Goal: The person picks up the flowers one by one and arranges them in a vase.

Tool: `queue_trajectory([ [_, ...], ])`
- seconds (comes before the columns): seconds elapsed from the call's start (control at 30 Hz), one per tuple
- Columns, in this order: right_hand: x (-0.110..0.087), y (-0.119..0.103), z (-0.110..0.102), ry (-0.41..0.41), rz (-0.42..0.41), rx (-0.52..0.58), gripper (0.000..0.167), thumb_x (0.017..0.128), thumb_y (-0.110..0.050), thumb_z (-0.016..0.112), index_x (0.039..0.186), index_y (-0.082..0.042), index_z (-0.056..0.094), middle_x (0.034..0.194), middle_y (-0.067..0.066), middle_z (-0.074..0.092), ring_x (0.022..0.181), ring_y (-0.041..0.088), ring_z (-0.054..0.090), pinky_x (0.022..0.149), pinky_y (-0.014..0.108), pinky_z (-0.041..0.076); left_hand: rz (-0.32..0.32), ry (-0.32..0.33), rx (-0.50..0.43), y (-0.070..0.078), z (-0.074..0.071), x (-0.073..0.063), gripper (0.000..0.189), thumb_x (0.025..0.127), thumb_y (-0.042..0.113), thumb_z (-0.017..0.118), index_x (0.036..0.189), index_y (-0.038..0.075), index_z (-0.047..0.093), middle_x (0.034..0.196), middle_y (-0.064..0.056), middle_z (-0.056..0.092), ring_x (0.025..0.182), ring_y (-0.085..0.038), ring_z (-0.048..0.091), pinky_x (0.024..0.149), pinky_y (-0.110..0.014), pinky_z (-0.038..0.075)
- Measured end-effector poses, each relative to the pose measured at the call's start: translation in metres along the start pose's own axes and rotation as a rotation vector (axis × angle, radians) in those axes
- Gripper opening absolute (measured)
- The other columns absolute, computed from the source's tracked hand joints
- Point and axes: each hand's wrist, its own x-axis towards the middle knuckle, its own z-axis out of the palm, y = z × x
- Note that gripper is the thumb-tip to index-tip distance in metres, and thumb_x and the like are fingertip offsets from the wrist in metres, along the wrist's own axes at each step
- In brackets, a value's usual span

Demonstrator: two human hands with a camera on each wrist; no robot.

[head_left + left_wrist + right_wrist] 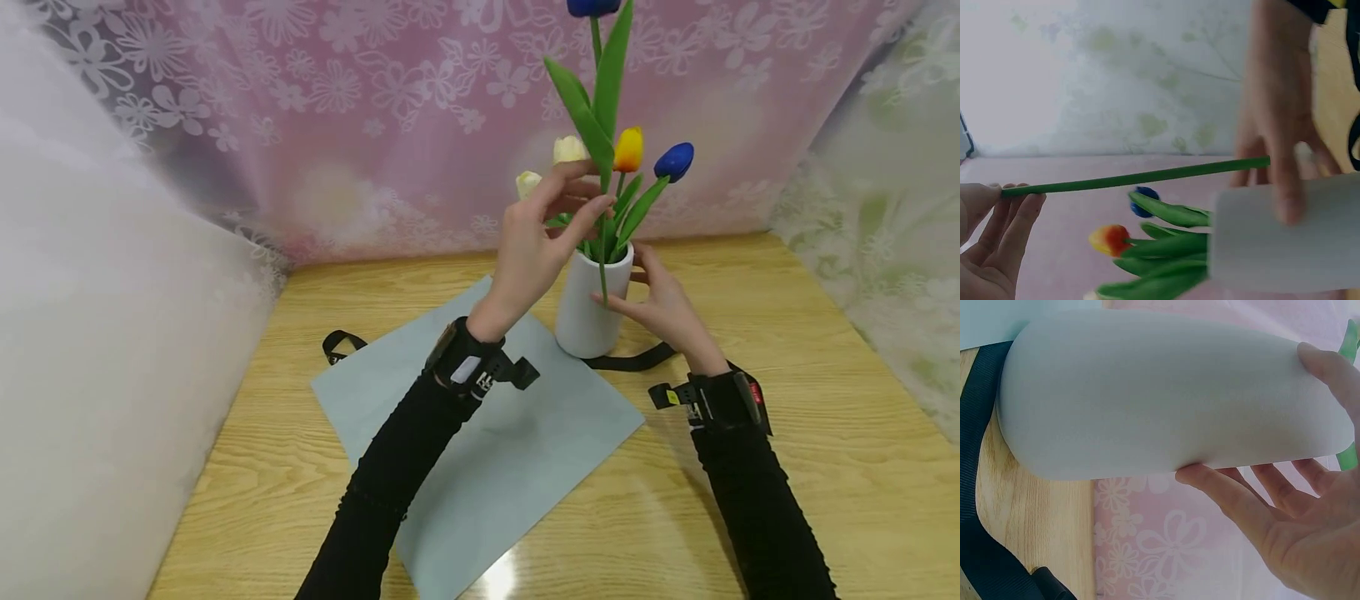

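Note:
A long-stemmed blue artificial tulip [613, 71] is upright, its stem pinched between the thumb and fingers of my left hand [532, 242]. Its blossom is cut off by the top of the head view. The bare stem [1135, 180] hangs outside the white vase [587, 312], its lower end crossing in front of the rim. My right hand [663, 302] holds the vase near the top, thumb on one side and fingers on the other. Inside the vase stand an orange-yellow tulip [628, 150], another blue tulip [673, 162] and cream tulips [570, 150].
A pale blue sheet [510, 450] lies slantwise on the wooden table [255, 467], partly beneath the vase. A black strap [637, 360] runs behind the vase base, and a strap loop [341, 342] shows at the left. Pink floral fabric [337, 150] hangs behind.

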Motion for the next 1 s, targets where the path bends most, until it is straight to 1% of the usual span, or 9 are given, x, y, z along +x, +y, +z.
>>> queue_trajectory([
  [0.13, 0.001, -0.001, 0.003, -0.003, 0.023, 0.002, 0.091, 0.092, -0.033, 0.077, 0.162, -0.024, 0.019, 0.156, 0.019, 0.035, 0.140, 0.048, 0.038, 0.103, 0.072, 0.040, 0.073, 0.054, 0.047, 0.009, 0.000, 0.021, 0.036, 0.098, 0.005, 0.066, 0.131, -0.004, 0.058, 0.109, -0.017, 0.072, 0.090, -0.009, 0.072, 0.072, -0.023, 0.060],
  [0.23, 0.001, -0.001, 0.003, -0.002, 0.036, -0.003, 0.091, 0.092, -0.035, 0.077, 0.162, -0.023, 0.020, 0.157, 0.019, 0.035, 0.141, 0.048, 0.037, 0.103, 0.072, 0.039, 0.118, 0.091, 0.079, 0.011, 0.001, 0.032, 0.035, 0.099, 0.006, 0.066, 0.131, -0.004, 0.058, 0.110, -0.016, 0.072, 0.093, -0.008, 0.071, 0.075, -0.021, 0.059],
  [0.33, 0.002, -0.001, 0.004, 0.002, 0.038, -0.006, 0.091, 0.092, -0.036, 0.077, 0.162, -0.023, 0.020, 0.157, 0.018, 0.035, 0.141, 0.048, 0.037, 0.103, 0.072, 0.039, 0.131, 0.116, 0.106, 0.006, 0.005, 0.038, 0.033, 0.098, 0.006, 0.067, 0.129, -0.004, 0.060, 0.110, -0.016, 0.072, 0.094, -0.010, 0.071, 0.077, -0.019, 0.059],
  [0.37, 0.002, -0.001, 0.004, 0.002, 0.037, -0.008, 0.092, 0.092, -0.036, 0.077, 0.162, -0.024, 0.019, 0.157, 0.018, 0.035, 0.141, 0.048, 0.037, 0.103, 0.072, 0.040, 0.122, 0.118, 0.113, 0.004, 0.006, 0.038, 0.033, 0.098, 0.007, 0.067, 0.129, -0.003, 0.061, 0.109, -0.015, 0.073, 0.095, -0.011, 0.072, 0.077, -0.018, 0.058],
  [0.57, 0.000, -0.001, 0.004, -0.004, 0.038, 0.001, 0.093, 0.092, -0.035, 0.077, 0.162, -0.026, 0.018, 0.157, 0.019, 0.034, 0.140, 0.049, 0.037, 0.102, 0.072, 0.040, 0.021, 0.074, 0.176, -0.014, 0.018, 0.027, 0.032, 0.099, 0.011, 0.067, 0.130, 0.001, 0.063, 0.106, -0.012, 0.074, 0.094, -0.012, 0.073, 0.075, -0.014, 0.057],
  [0.73, -0.001, -0.002, 0.003, -0.015, 0.034, 0.015, 0.093, 0.092, -0.032, 0.078, 0.163, -0.024, 0.017, 0.157, 0.019, 0.034, 0.140, 0.049, 0.037, 0.102, 0.073, 0.039, 0.028, 0.047, 0.241, -0.028, 0.027, 0.015, 0.031, 0.100, 0.010, 0.065, 0.130, 0.000, 0.061, 0.103, -0.012, 0.073, 0.091, -0.015, 0.073, 0.072, -0.013, 0.056],
  [0.8, -0.001, -0.001, 0.002, -0.014, 0.033, 0.011, 0.093, 0.092, -0.032, 0.077, 0.163, -0.025, 0.017, 0.157, 0.019, 0.033, 0.140, 0.049, 0.036, 0.102, 0.073, 0.039, 0.013, 0.027, 0.258, -0.032, 0.032, 0.010, 0.031, 0.101, 0.010, 0.063, 0.130, 0.000, 0.059, 0.104, -0.012, 0.072, 0.092, -0.016, 0.073, 0.073, -0.012, 0.055],
  [0.93, -0.001, 0.001, 0.000, -0.001, 0.020, -0.004, 0.092, 0.093, -0.031, 0.076, 0.163, -0.028, 0.016, 0.158, 0.020, 0.032, 0.140, 0.050, 0.036, 0.102, 0.073, 0.039, -0.060, -0.023, 0.303, -0.039, 0.040, 0.001, 0.033, 0.103, 0.012, 0.061, 0.134, 0.002, 0.055, 0.106, -0.010, 0.070, 0.095, -0.014, 0.070, 0.077, -0.011, 0.053],
  [1.0, 0.000, 0.002, 0.000, 0.006, 0.008, -0.011, 0.092, 0.093, -0.030, 0.076, 0.163, -0.028, 0.016, 0.157, 0.021, 0.033, 0.140, 0.051, 0.037, 0.101, 0.074, 0.039, -0.082, -0.042, 0.330, -0.042, 0.043, -0.004, 0.035, 0.102, 0.012, 0.062, 0.135, 0.002, 0.054, 0.105, -0.009, 0.070, 0.095, -0.015, 0.070, 0.078, -0.011, 0.053],
])
